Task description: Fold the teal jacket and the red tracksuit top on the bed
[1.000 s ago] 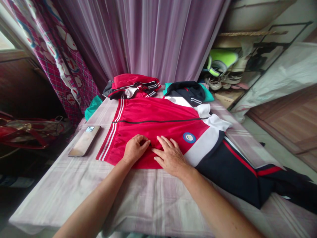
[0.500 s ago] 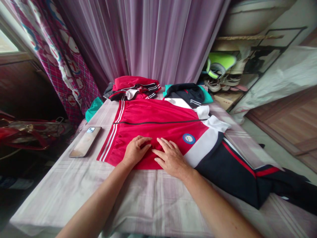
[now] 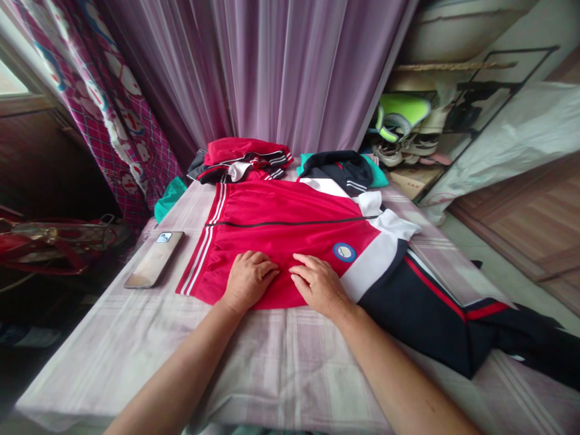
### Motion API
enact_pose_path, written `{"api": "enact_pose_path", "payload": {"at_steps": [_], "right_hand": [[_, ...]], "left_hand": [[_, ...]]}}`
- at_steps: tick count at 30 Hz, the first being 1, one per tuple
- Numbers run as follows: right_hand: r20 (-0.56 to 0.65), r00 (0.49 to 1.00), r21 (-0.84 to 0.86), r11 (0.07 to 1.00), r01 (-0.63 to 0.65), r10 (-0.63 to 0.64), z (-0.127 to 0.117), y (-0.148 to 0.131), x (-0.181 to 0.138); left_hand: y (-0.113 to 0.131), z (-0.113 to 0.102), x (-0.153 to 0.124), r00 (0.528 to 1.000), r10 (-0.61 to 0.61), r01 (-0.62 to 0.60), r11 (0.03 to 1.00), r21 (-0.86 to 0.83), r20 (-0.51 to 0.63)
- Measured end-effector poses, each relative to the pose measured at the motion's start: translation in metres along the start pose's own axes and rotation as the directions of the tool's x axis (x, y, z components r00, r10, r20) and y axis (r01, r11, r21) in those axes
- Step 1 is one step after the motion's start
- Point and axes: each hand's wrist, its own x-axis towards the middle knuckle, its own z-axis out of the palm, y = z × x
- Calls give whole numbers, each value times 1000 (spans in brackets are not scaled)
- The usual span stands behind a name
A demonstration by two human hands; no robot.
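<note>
A red, white and navy zip-up track jacket (image 3: 272,254) lies spread out on the table, its striped hem to the left and white collar to the right. My left hand (image 3: 250,281) rests palm down on the lower front of the red panel, fingers bent loosely. Across a small gap, my right hand (image 3: 321,287) lies on the same panel, below and left of the round blue-and-white badge (image 3: 344,252), with fingers apart. Neither hand grips the cloth visibly. One navy sleeve (image 3: 435,314) stretches to the right and over the table edge.
A phone (image 3: 154,260) lies left of the jacket on the checked tablecloth (image 3: 113,350). Behind are a heap of red clothing (image 3: 247,151) and a dark folded garment (image 3: 338,166) on teal cloth. Purple curtains (image 3: 272,72) hang behind; a shoe rack (image 3: 475,115) stands right.
My hands have moved slightly farther apart on the jacket, and the fingers of my right hand are drawn in a little. The jacket lies as before.
</note>
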Motion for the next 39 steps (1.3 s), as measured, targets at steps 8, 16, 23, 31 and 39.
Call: {"api": "enact_pose_path", "payload": {"at_steps": [8,16,23,31,39], "right_hand": [[15,1000,-7,1000,1,-1,7,2,-1],[69,997,-1,1000,-21,22,5,1,-1],[84,996,-14,1000,-26,27,4,0,-1],[95,995,-9,1000,-8,9,2,1,-1],[101,995,-5,1000,-15,16,3,1,-1]], "left_hand": [[3,1,-3,998,45,-45,999,7,-47],[2,-5,-10,990,128,-128,992,-18,56],[1,-3,-9,986,115,-113,993,-28,118],[-1,-4,-7,983,128,-119,990,-74,133],[0,-3,-5,984,99,-89,993,-74,151]]}}
